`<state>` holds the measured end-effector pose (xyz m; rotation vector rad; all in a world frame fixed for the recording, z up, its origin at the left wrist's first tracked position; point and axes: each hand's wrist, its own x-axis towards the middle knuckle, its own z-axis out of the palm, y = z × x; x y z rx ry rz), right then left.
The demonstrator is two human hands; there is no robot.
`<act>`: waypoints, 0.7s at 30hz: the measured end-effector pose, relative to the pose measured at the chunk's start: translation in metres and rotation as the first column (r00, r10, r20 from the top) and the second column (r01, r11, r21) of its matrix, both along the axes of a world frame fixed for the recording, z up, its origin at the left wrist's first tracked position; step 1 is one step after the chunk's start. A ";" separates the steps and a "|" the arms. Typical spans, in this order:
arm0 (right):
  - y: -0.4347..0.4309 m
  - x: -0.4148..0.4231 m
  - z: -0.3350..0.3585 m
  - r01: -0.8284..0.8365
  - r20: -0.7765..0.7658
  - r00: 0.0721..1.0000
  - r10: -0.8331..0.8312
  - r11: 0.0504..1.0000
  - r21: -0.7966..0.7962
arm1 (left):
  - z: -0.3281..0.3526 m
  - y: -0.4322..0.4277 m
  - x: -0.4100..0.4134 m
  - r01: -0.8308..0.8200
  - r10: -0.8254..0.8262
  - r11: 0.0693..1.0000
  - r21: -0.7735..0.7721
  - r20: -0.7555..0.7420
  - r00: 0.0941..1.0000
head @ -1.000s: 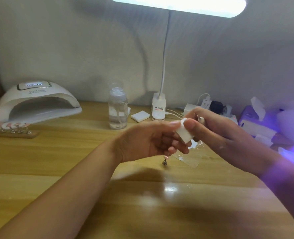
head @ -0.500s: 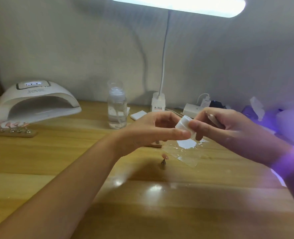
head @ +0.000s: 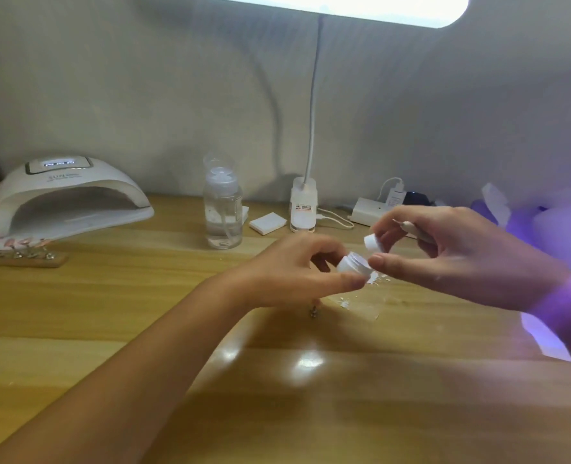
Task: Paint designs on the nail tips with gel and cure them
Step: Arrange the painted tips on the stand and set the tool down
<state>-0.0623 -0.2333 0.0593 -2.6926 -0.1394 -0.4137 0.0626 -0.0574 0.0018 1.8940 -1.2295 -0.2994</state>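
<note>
Centre-right of the frame, the left hand (head: 290, 272) has its grip pinched round a small white jar (head: 354, 262), open mouth tilted up and right. The right hand (head: 461, 256) pinches the lid (head: 372, 243) just above-right of the jar, seemingly clear of its rim. Its fingers also hold a thin brush (head: 411, 226), tip pointing left toward the jar. The nail tips (head: 16, 244) stand far left on the bench (head: 143, 296), before the curing lamp (head: 66, 195), nearer the left hand.

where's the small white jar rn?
Head view, right of centre: the small white jar is held above the table in the left hand, with its lid just up and right of it in the right hand.
</note>
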 end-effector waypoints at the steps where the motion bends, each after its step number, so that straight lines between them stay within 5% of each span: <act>1: -0.004 0.000 0.000 0.022 -0.010 1.000 -0.022 0.999 0.023 | -0.004 -0.001 0.001 -0.022 0.022 1.000 -0.013 0.000 1.000; 9: -0.022 0.015 -0.039 0.107 -0.267 0.959 -0.101 0.994 0.010 | -0.025 -0.013 0.001 -0.182 0.181 0.983 -0.035 -0.019 0.983; 21: -0.049 0.015 -0.042 0.152 -0.416 0.887 -0.199 0.978 -0.143 | -0.029 -0.020 -0.008 -0.285 0.284 0.958 0.007 -0.126 0.951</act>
